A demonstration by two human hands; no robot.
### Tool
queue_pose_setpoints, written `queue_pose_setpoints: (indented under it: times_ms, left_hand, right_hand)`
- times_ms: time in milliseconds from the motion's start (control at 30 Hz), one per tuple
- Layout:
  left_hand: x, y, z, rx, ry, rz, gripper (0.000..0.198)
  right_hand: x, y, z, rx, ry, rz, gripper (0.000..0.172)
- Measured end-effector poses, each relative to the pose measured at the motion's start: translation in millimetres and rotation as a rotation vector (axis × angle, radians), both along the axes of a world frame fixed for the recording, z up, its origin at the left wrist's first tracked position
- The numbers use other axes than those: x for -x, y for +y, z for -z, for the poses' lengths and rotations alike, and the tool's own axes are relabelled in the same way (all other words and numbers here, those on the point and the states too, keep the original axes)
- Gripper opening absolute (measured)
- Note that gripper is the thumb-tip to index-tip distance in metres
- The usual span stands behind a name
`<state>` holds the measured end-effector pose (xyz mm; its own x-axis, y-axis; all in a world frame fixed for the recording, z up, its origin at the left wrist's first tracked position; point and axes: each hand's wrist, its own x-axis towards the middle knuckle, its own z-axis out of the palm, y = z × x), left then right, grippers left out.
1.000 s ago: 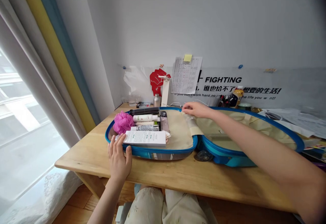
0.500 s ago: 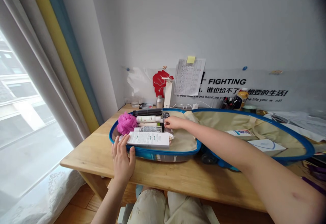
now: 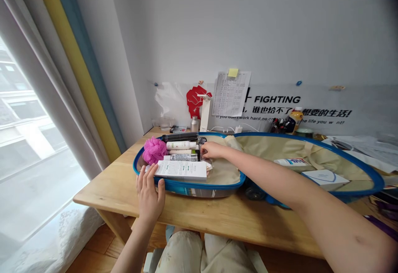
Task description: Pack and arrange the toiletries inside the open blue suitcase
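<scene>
An unfolded suitcase with a blue rim (image 3: 217, 187) lies across the wooden table. Over the front left rim rests my left hand (image 3: 150, 194), fingers spread, its tips by a long white box (image 3: 182, 170). My right hand (image 3: 212, 150) is inside the left half, fingers closed at the right end of the packed items; what they pinch is hidden. Left of it lie a white bottle (image 3: 180, 145), a silver-grey tube (image 3: 183, 157) and a black cylindrical item (image 3: 180, 136). A pink bath puff (image 3: 154, 150) sits at the left end.
In the suitcase's right half lie a white packet (image 3: 292, 162) and a white box (image 3: 325, 177). Behind stand a small metallic bottle (image 3: 194, 124), a white lamp (image 3: 205, 113) and a yellow-labelled bottle (image 3: 294, 121). A curtain (image 3: 71, 70) hangs at the left.
The packet and box in the right half look shifted very slightly left. My right forearm has dipped a little; both hands stay in nearly the same places.
</scene>
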<state>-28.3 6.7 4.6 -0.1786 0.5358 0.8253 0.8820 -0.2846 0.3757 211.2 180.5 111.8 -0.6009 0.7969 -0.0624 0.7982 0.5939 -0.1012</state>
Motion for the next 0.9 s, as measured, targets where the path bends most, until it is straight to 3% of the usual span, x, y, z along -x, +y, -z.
queue_pose_setpoints:
  times_ms: [167,500,633,767,900]
  left_hand:
    - [0,0,0.0,0.001,-0.008,0.000,0.043]
    - [1,0,1.3,-0.010,0.006,-0.003,0.042]
    - [1,0,2.0,0.000,0.001,-0.002,0.043]
    - [1,0,1.5,0.019,-0.014,0.001,0.044]
    - [0,0,0.5,0.008,-0.020,0.003,0.043]
  right_hand:
    - [-1,2,1.2,0.007,0.053,0.012,0.024]
    - [1,0,1.7,0.021,0.147,0.078,0.019]
    - [-2,2,-6.1,0.001,0.186,0.134,0.017]
    - [-31,11,-31.7,-0.004,0.202,0.244,0.025]
    - [-99,16,-59.4,0.001,0.140,0.375,0.030]
